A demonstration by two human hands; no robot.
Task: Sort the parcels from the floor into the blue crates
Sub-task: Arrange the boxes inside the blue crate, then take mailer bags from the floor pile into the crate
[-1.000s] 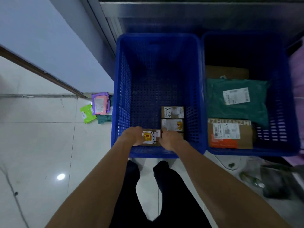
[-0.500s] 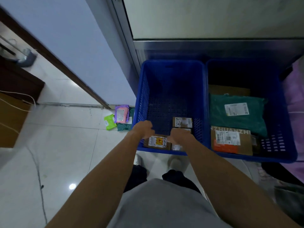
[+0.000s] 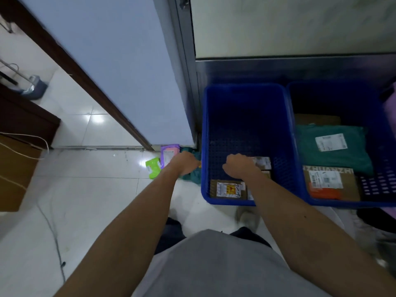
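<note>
Two blue crates stand side by side on the floor. In the left crate [image 3: 205, 133] a small brown box with a red-marked label [image 3: 227, 189] lies loose at the front, and more small boxes [image 3: 263, 162] lie behind it. My right hand [image 3: 240, 166] hovers over these with curled fingers and holds nothing. My left hand [image 3: 184, 162] is outside the crate, above a purple parcel [image 3: 169, 152], a bright green parcel [image 3: 153, 168] and a teal bag [image 3: 194, 177] on the floor; nothing shows in it. The right crate [image 3: 342, 203] holds a green bag [image 3: 334, 155] and a cardboard box [image 3: 334, 185].
A blue-grey door and dark frame [image 3: 90, 82] rise left of the crates, with a steel panel [image 3: 278, 69] behind them. A brown cabinet [image 3: 12, 168] with a white cable stands at the far left. A dark cord [image 3: 53, 232] crosses the white tiles. My shoe [image 3: 246, 217] is before the left crate.
Both hands let go of the small red-labelled box, which now lies in the left crate. My left hand moved left, out over the floor parcels. My head rose and turned left.
</note>
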